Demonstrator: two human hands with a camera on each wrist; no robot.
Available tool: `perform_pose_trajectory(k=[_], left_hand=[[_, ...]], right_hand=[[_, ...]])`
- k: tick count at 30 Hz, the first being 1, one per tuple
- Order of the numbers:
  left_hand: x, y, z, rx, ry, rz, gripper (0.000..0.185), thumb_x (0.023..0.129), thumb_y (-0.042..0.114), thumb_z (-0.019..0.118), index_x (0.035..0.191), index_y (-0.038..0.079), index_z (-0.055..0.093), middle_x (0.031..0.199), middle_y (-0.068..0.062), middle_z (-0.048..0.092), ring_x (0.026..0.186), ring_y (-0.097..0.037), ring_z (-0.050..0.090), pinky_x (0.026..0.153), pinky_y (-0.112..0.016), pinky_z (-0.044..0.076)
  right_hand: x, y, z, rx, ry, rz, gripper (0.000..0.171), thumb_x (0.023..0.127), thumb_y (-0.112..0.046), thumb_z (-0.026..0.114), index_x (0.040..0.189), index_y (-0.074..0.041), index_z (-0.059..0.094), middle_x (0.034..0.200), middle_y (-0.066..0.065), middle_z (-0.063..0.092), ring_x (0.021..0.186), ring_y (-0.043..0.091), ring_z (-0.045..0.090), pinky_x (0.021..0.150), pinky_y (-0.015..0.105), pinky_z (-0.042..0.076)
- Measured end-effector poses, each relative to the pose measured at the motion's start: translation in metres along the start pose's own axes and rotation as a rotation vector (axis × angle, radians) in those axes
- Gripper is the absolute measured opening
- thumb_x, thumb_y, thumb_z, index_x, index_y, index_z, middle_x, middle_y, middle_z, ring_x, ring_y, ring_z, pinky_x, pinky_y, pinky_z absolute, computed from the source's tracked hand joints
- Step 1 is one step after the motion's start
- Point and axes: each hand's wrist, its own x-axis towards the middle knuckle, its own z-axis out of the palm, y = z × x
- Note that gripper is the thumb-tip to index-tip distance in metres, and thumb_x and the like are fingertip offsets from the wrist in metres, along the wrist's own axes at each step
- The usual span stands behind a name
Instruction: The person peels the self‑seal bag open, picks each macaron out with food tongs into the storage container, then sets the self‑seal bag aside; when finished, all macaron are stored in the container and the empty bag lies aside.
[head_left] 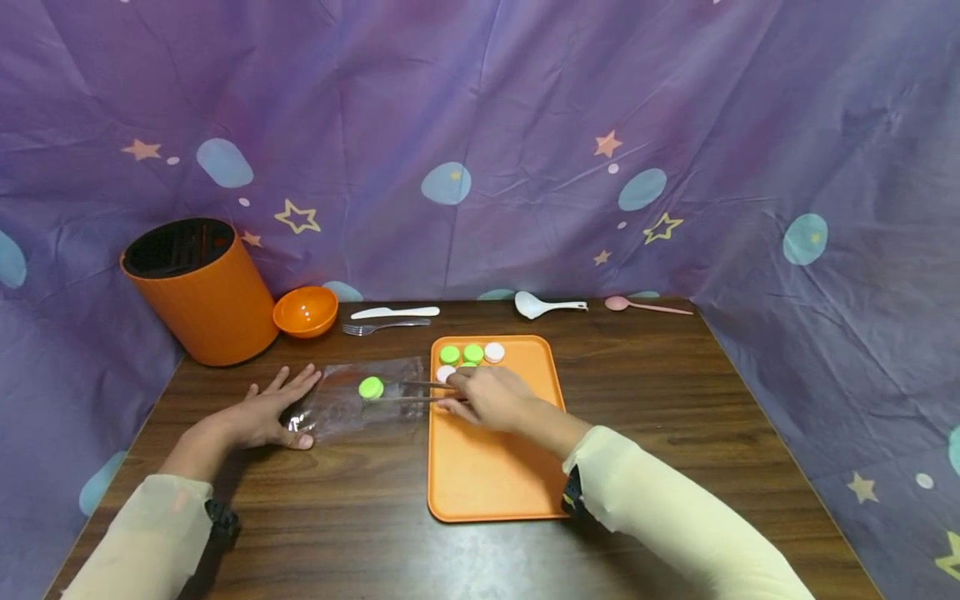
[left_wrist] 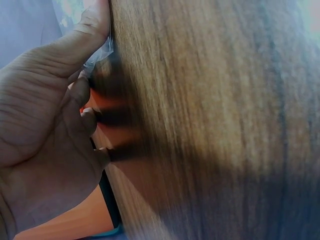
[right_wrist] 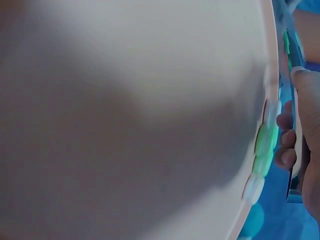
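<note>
1. Fingers of our right hand (head_left: 491, 398) are pinching tongs (head_left: 420, 391) that are carrying a green cap (head_left: 371, 387) over the clear bag (head_left: 352, 408).
2. Our left hand (head_left: 266, 412) is pressing flat, fingers spread, on the bag's edge.
3. Our orange tray (head_left: 487, 467) is holding green and white caps (head_left: 472, 353).
</note>
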Motion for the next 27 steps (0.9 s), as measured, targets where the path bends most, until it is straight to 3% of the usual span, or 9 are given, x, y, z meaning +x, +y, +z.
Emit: perform_pose_trajectory(k=[5, 10, 13, 17, 21, 27], left_hand=[[-0.002, 0.008, -0.001, 0.020, -0.003, -0.028, 0.124, 0.084, 0.043, 0.091, 0.176, 0.003, 0.018, 0.183, -0.028, -0.002, 0.163, -0.064, -0.018, 0.120, -0.088, -0.020], [-0.001, 0.007, -0.001, 0.029, -0.002, -0.032, 0.123, 0.085, 0.040, 0.092, 0.176, 0.003, 0.018, 0.183, -0.028, -0.002, 0.164, -0.064, -0.017, 0.120, -0.088, -0.018], [0.003, -0.007, 0.001, 0.015, 0.005, 0.004, 0.125, 0.085, 0.048, 0.090, 0.178, 0.010, 0.016, 0.185, -0.025, -0.004, 0.163, -0.063, -0.019, 0.118, -0.088, -0.021], [0.013, -0.035, 0.005, 0.032, 0.017, -0.004, 0.128, 0.082, 0.063, 0.088, 0.179, 0.022, 0.016, 0.187, -0.015, -0.005, 0.167, -0.056, -0.022, 0.120, -0.086, -0.022], [0.024, -0.058, 0.007, 0.045, 0.014, -0.027, 0.133, 0.077, 0.069, 0.090, 0.179, 0.026, 0.017, 0.188, -0.014, -0.003, 0.168, -0.055, -0.020, 0.121, -0.086, -0.021], [0.028, -0.066, 0.009, 0.046, 0.000, -0.020, 0.133, 0.076, 0.071, 0.089, 0.179, 0.032, 0.015, 0.188, -0.013, -0.005, 0.168, -0.054, -0.021, 0.119, -0.087, -0.022]], right_hand=[[-0.014, 0.012, -0.006, 0.014, 0.002, 0.025, 0.031, 0.110, -0.044, 0.066, 0.112, -0.014, 0.074, 0.097, 0.001, 0.076, 0.082, 0.022, 0.076, 0.068, 0.044, 0.064], [-0.026, 0.024, -0.014, 0.000, 0.031, 0.026, 0.033, 0.109, -0.046, 0.068, 0.109, -0.014, 0.075, 0.090, 0.001, 0.073, 0.071, 0.020, 0.072, 0.061, 0.042, 0.060], [-0.034, 0.032, -0.018, -0.018, 0.036, 0.030, 0.034, 0.109, -0.046, 0.068, 0.110, -0.013, 0.075, 0.088, 0.000, 0.073, 0.068, 0.018, 0.070, 0.057, 0.038, 0.058], [-0.046, 0.043, -0.021, -0.033, 0.042, 0.051, 0.035, 0.109, -0.046, 0.069, 0.114, -0.012, 0.076, 0.086, 0.001, 0.074, 0.067, 0.016, 0.068, 0.056, 0.037, 0.057], [-0.059, 0.054, -0.025, -0.040, 0.066, 0.074, 0.036, 0.107, -0.045, 0.072, 0.115, -0.010, 0.078, 0.093, 0.004, 0.079, 0.072, 0.019, 0.073, 0.060, 0.040, 0.062], [-0.080, 0.068, -0.030, -0.036, 0.082, 0.119, 0.038, 0.106, -0.043, 0.074, 0.117, -0.007, 0.078, 0.100, 0.008, 0.083, 0.081, 0.025, 0.080, 0.069, 0.046, 0.066]])
